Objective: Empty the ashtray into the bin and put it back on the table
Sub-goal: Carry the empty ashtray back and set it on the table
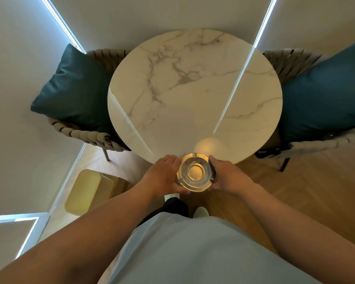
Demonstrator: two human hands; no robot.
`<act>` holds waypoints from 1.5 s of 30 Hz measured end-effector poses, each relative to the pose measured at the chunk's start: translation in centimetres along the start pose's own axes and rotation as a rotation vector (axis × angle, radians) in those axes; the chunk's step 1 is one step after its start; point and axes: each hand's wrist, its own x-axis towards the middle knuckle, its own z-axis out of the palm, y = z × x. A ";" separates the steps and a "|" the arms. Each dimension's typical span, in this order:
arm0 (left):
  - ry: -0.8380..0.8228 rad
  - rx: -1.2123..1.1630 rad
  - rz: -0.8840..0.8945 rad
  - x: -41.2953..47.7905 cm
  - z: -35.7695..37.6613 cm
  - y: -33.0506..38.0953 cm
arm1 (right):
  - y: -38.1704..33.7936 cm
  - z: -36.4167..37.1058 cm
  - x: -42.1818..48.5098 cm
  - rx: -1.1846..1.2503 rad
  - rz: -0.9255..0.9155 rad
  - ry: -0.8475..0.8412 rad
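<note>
1. The person stands at the near edge of a round marble table (193,83) and looks straight down on it.
2. A round glass ashtray (195,172) is held between both hands, at the 6 o'clock edge of the table top. Its far part is over the marble, its near part is over the wooden floor (295,191).
3. The left hand (163,177) is at the 9 o'clock side of the ashtray. Its fingers are curved around the rim and the thumb closes on the near side, so it grips the glass.
4. The right hand (230,177) is at the 3 o'clock side. It is also closed on the rim, fingers on the far side and thumb near.
5. The ashtray is upright, with the opening to the camera. The inside looks clear; only a few tiny dark points are on the inner ring.
6. A warm round spot of light lies on the marble at 12 o'clock from the ashtray.
7. A pale yellow bin (88,191) stands on the floor at 8 o'clock from the table, well apart from the hands.
8. Two woven chairs with dark teal cushions stand at the table: one cushion (70,87) at 9 o'clock and the other cushion (324,89) at 3 o'clock.
9. I cannot tell if the ashtray touches the table edge or is just above it.
</note>
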 end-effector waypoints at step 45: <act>0.038 -0.176 -0.068 31.2 -8.5 -16.2 | 5.5 -14.4 31.3 0.005 0.132 0.099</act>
